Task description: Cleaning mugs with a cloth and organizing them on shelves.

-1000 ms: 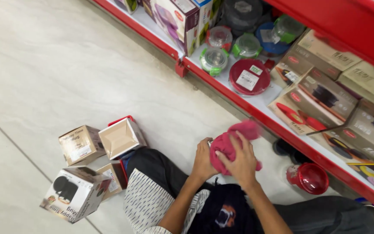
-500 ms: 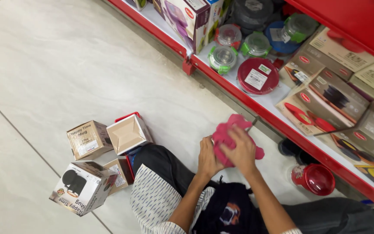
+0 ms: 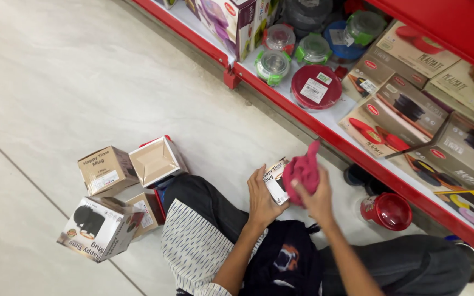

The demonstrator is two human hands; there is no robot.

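Two hands work over the lap: the left hand (image 3: 261, 197) grips a small mug box (image 3: 276, 180), and the right hand (image 3: 315, 198) is closed around a pink cloth (image 3: 302, 171) pressed against it.

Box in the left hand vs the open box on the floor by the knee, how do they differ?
The small box is held off the floor in the left hand, with the right hand pressing a pink cloth against it; the open box lies untouched on the floor tiles. The held box shows a white printed face; the open box shows its bare brown inside. Both are small cardboard cartons.
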